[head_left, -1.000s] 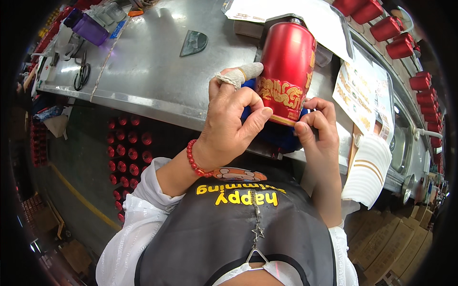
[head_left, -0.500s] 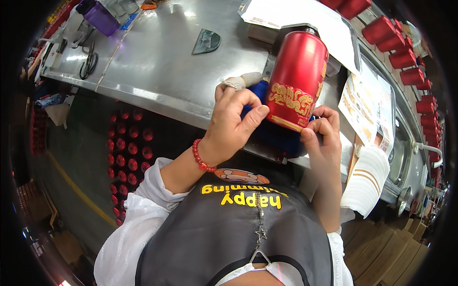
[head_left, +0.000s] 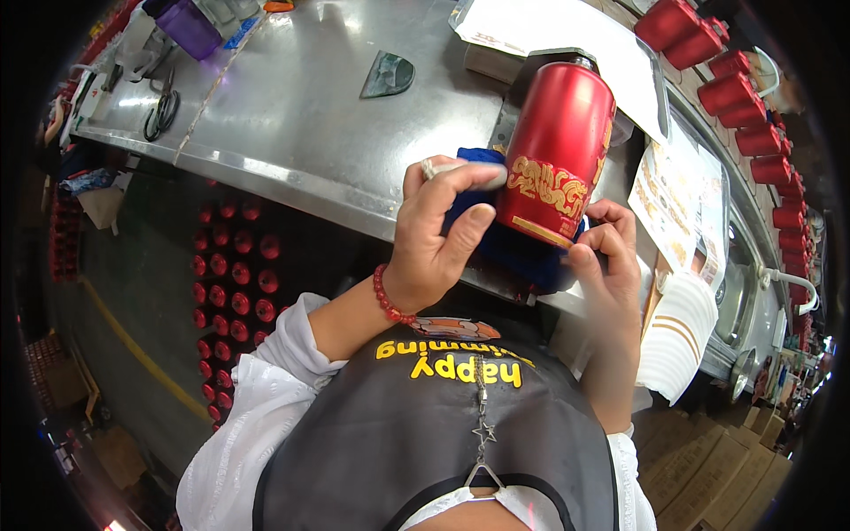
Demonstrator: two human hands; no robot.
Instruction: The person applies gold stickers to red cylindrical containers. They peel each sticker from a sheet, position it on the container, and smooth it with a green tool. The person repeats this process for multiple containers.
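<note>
A red metal bottle with a gold dragon-like pattern around its lower part lies tilted, its neck away from me, on a dark blue cloth. My left hand is at the bottle's left side. Its fingers are apart, and a blurred finger with a white wrap reaches the edge of the gold pattern. My right hand has curled fingers, with thumb and forefinger at the bottle's lower right corner, steadying it. Part of the right fingers is hidden behind the bottle.
On the metal table lie a dark green scraper-like plate, scissors and a purple bottle. Printed sheets and a white striped cloth are at right. Red bottles stand far right; more sit below the table.
My left fingers have shifted, the wrapped finger moving right against the bottle. The bottle has turned slightly, its pattern shifting. My right hand stays at the lower corner.
</note>
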